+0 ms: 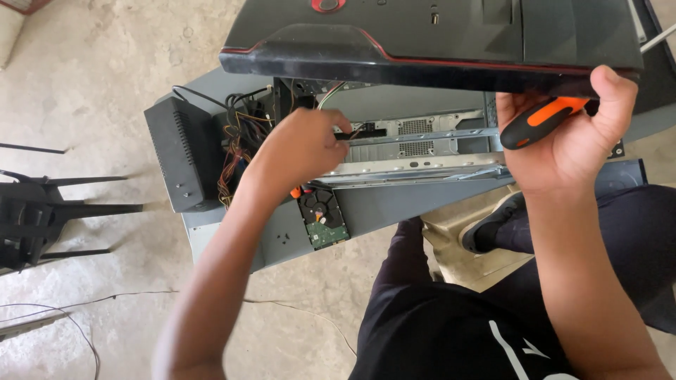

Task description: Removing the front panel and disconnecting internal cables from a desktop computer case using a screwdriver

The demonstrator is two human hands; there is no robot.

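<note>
Case: An opened grey computer case [394, 204] lay on its side on a concrete floor [105, 84], its bare metal drive bays [422, 137] facing up toward the camera.

Front panel: A glossy black panel [429, 39] with red trim hung partly detached along the case's far edge, tilted over the bays.

Left hand: The left hand [303, 148] reached into the case beside the bays, its fingers curled around something dark; what exactly they pinched could not be made out.

Right hand: The right hand [570, 134] was closed on a screwdriver [539, 121] with an orange-and-black handle, the thumb hooked up against the panel's lower edge. The tool's tip was hidden behind the panel.

Wiring: A tangle of coloured wires [239, 141] ran from the case's left end, just beside the left wrist.

Power supply: A black box [182, 151] with vent slots sat at the left end of the case, touching the wire bundle.

Hard drive: A drive [324, 218] with its green circuit board showing lay on the case's side wall, just below the left hand.

Person: Black clothing covered the lap, and a dark shoe [493, 225] rested on the floor near the case, below the right hand.

Surroundings: A black chair [49, 211] lay tipped at the left edge, well apart from the case, and thin cables [77, 306] trailed across the floor.
</note>
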